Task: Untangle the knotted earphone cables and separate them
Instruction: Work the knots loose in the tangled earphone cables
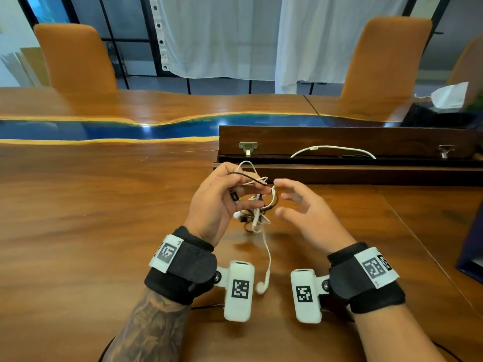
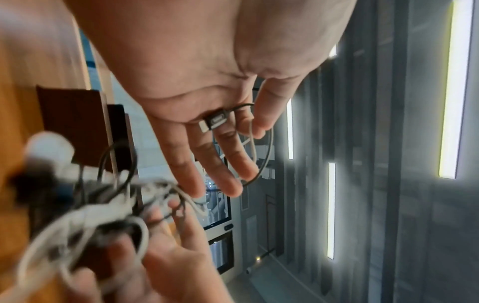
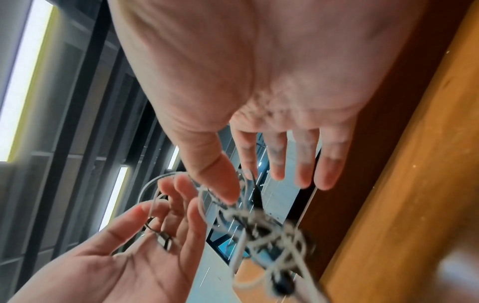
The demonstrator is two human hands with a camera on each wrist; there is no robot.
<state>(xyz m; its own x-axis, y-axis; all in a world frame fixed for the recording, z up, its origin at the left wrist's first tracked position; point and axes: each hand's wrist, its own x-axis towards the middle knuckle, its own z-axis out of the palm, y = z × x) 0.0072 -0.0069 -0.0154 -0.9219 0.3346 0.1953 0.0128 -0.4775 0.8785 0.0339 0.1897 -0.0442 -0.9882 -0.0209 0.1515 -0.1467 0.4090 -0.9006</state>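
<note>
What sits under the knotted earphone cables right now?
Under the knotted earphone cables, bare wooden table shows, with one white earbud hanging down toward it. The spot directly beneath the tangle is partly covered.

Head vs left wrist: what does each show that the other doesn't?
Head only: a white earbud dangling on its cable above the table, and two orange chairs beyond.
Left wrist only: a close look at the black plug lying against the left hand's fingers, and the ceiling lights.
Both: the left hand holding the tangle of black and white cables, and the right hand open beside it.
</note>
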